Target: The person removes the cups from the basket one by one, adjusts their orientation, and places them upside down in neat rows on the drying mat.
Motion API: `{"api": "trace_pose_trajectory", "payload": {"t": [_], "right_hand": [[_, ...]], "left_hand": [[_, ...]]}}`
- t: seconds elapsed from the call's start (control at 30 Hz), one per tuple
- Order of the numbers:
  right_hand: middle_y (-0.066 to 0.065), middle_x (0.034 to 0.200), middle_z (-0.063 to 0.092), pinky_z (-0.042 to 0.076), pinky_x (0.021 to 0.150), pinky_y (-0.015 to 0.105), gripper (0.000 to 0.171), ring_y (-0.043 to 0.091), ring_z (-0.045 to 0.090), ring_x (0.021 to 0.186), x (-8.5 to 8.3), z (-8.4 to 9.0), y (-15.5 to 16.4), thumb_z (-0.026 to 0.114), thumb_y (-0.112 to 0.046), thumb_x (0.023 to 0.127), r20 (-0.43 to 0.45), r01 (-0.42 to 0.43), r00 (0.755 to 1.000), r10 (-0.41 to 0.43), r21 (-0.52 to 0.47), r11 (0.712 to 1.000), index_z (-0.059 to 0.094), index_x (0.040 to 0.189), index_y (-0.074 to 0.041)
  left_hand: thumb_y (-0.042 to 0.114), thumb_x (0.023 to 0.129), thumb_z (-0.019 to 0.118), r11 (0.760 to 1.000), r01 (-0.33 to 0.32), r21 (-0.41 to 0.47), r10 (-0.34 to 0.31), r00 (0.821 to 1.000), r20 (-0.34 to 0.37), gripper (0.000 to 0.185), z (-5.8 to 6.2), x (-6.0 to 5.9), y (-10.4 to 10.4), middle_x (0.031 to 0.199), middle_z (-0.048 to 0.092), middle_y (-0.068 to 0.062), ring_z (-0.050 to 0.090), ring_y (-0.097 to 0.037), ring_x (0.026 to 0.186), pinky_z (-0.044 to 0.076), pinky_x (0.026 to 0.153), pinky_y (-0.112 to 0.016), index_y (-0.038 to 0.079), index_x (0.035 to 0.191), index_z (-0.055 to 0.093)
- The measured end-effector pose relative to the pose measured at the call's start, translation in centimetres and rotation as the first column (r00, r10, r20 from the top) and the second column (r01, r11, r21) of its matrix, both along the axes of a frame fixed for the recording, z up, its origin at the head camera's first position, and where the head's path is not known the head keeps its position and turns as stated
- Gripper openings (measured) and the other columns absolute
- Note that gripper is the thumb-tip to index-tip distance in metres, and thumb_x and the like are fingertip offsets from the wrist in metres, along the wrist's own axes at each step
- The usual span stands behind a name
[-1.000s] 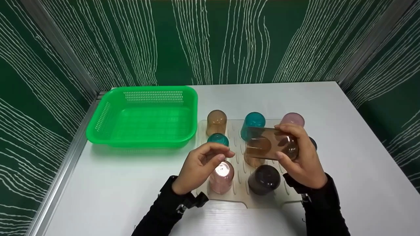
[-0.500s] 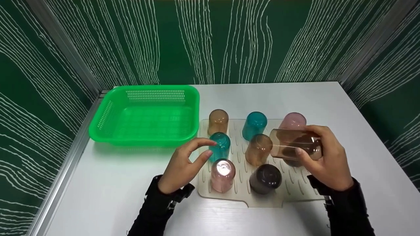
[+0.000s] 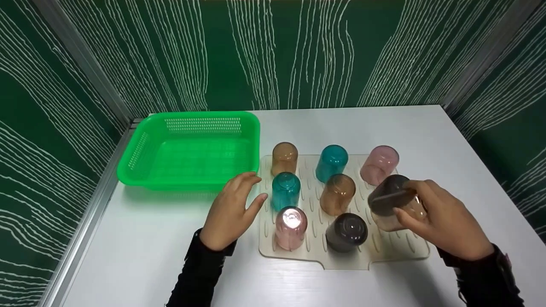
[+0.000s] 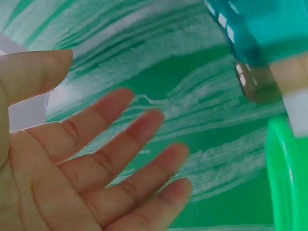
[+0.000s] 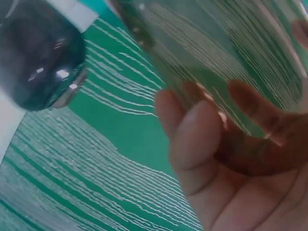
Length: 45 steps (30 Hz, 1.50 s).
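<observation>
My right hand [image 3: 448, 219] grips a see-through brown cup [image 3: 389, 221] between thumb and fingers, tilted above the right side of a beige drying mat [image 3: 345, 261]. In the head view it overlaps a dark grey cup [image 3: 394, 182]. The right wrist view shows fingers curled round the clear wall. My left hand [image 3: 228, 215] holds nothing; its fingers are spread left of a teal cup [image 3: 286, 192]. Other upside-down cups stand on the mat: a front pink cup [image 3: 291, 230], a front dark cup [image 3: 346, 232] and a middle amber cup [image 3: 338, 194].
Along the mat's back stand an amber cup [image 3: 284, 158], a teal cup [image 3: 332, 163] and a pink cup [image 3: 379, 164], all upside down. A green basket [image 3: 187, 184] sits on the white table at left. Green walls with white lines enclose the table.
My right hand has carried the brown cup rightward and tipped it from lying sideways towards upright. My left hand has drawn back to the left, away from the cups, its fingers spreading.
</observation>
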State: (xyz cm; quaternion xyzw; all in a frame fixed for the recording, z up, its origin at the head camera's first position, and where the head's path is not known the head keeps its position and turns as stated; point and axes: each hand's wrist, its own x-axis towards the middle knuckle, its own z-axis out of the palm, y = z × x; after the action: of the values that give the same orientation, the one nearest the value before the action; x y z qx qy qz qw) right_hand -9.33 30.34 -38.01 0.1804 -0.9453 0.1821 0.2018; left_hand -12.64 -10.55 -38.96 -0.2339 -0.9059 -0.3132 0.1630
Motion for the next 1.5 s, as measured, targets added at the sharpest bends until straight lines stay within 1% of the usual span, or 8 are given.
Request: {"api": "trace_pose_trajectory", "payload": {"t": [0.1,0.23,0.47,0.67,0.83,1.03,1.33,1.5], "right_hand": [[0.003,0.089,0.061,0.038,0.056,0.028,0.045,0.012,0.048,0.069,0.1,-0.6,0.4,0.082,-0.020,0.073,0.060,0.021,0.998,-0.025,0.055,0.998,0.059,0.111,-0.009],[0.003,0.080,0.055,0.035,0.051,0.027,0.042,0.011,0.045,0.063,0.1,-1.6,0.6,0.080,-0.025,0.074,0.123,0.043,0.991,-0.057,0.113,0.993,0.058,0.106,-0.008],[0.007,0.081,0.055,0.042,0.056,0.035,0.047,0.018,0.051,0.068,0.1,-3.5,0.7,0.078,-0.031,0.078,0.197,0.056,0.976,-0.095,0.192,0.980,0.058,0.108,-0.001],[0.009,0.086,0.057,0.045,0.059,0.039,0.048,0.021,0.054,0.071,-0.3,-4.6,1.0,0.076,-0.030,0.079,0.270,0.040,0.958,-0.099,0.216,0.976,0.057,0.112,0.000],[0.012,0.087,0.058,0.045,0.058,0.042,0.048,0.024,0.056,0.071,-0.5,-5.0,1.2,0.077,-0.030,0.078,0.283,0.043,0.953,-0.105,0.217,0.975,0.057,0.111,0.000],[0.017,0.094,0.061,0.048,0.065,0.050,0.051,0.032,0.060,0.079,-0.4,-5.3,1.1,0.077,-0.029,0.078,0.273,0.057,0.955,-0.113,0.205,0.977,0.057,0.115,0.000],[0.018,0.096,0.061,0.049,0.068,0.052,0.053,0.033,0.060,0.081,-0.2,-5.9,1.0,0.078,-0.029,0.077,0.238,0.077,0.964,-0.123,0.192,0.978,0.056,0.117,-0.003],[0.018,0.098,0.060,0.049,0.063,0.053,0.055,0.034,0.061,0.081,-0.1,-6.0,1.0,0.078,-0.031,0.077,0.220,0.090,0.966,-0.138,0.213,0.973,0.055,0.120,-0.005]], "left_hand": [[0.031,0.098,0.061,0.999,-0.039,-0.017,0.039,0.999,-0.011,0.041,-0.1,-0.1,-0.1,0.136,0.057,-0.016,0.052,-0.032,0.130,0.045,0.106,-0.049,0.004,0.128,0.060],[0.031,0.098,0.061,0.999,-0.045,-0.014,0.044,0.999,-0.004,0.042,-0.1,-0.1,-0.2,0.136,0.057,-0.017,0.052,-0.033,0.130,0.045,0.106,-0.050,0.003,0.128,0.060],[0.033,0.097,0.061,0.998,-0.039,-0.047,0.039,0.999,-0.005,0.040,-0.1,-0.1,0.0,0.134,0.058,-0.016,0.053,-0.034,0.128,0.045,0.106,-0.050,0.004,0.125,0.062],[0.033,0.097,0.061,0.997,-0.044,-0.065,0.043,0.999,-0.011,0.039,-0.1,-0.1,0.1,0.132,0.059,-0.016,0.054,-0.033,0.127,0.045,0.105,-0.049,0.005,0.124,0.063],[0.034,0.098,0.061,0.996,-0.036,-0.077,0.035,0.999,-0.004,0.039,-0.2,-0.1,0.1,0.130,0.060,-0.015,0.054,-0.032,0.127,0.046,0.105,-0.048,0.005,0.123,0.063],[0.034,0.098,0.060,0.995,-0.048,-0.083,0.048,0.999,-0.004,0.038,-0.2,-0.1,0.1,0.130,0.061,-0.013,0.055,-0.031,0.126,0.046,0.105,-0.046,0.005,0.123,0.064],[0.034,0.097,0.061,0.993,-0.073,-0.095,0.071,0.997,-0.021,0.039,-0.2,-0.1,0.1,0.127,0.063,-0.014,0.056,-0.031,0.125,0.046,0.105,-0.046,0.004,0.122,0.064],[0.034,0.097,0.061,0.992,-0.071,-0.106,0.069,0.997,-0.025,0.039,-0.2,-0.1,0.0,0.126,0.063,-0.014,0.056,-0.031,0.125,0.046,0.106,-0.045,0.004,0.122,0.064]]}}
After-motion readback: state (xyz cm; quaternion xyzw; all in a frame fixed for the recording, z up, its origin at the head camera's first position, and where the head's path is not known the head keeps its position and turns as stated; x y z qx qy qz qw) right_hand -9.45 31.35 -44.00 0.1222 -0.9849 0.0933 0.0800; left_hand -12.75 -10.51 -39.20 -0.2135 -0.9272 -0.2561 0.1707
